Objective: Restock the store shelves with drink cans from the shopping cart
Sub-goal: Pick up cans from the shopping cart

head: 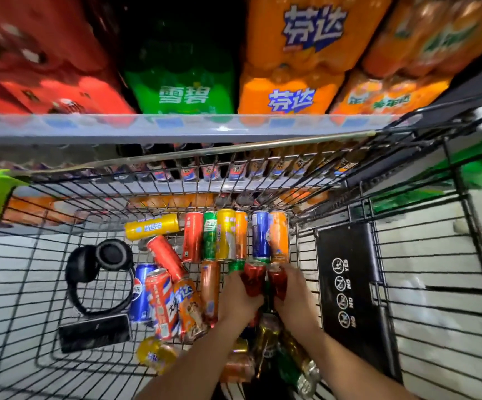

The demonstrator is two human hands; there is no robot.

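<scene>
Both hands reach into the cart (349, 180): left hand (235, 298) grips a red can (253, 280), right hand (293, 295) grips what seems another red can (277, 280). Headphones (101, 267) lie left; the shelf (176, 125) is ahead.

Red cans (253, 280), black cart (346, 284)

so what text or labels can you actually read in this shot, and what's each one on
"芬达" on the orange bottle packs on the shelf
"雪碧" on the green bottle pack
"ARCTIC OCEAN", upside down, on the yellow can lying in the cart
"NO" and "YES" beside round icons on the black cart panel
Red packs, far-right orange pack, price strip and the other cans: too blurred or small to read.
</scene>
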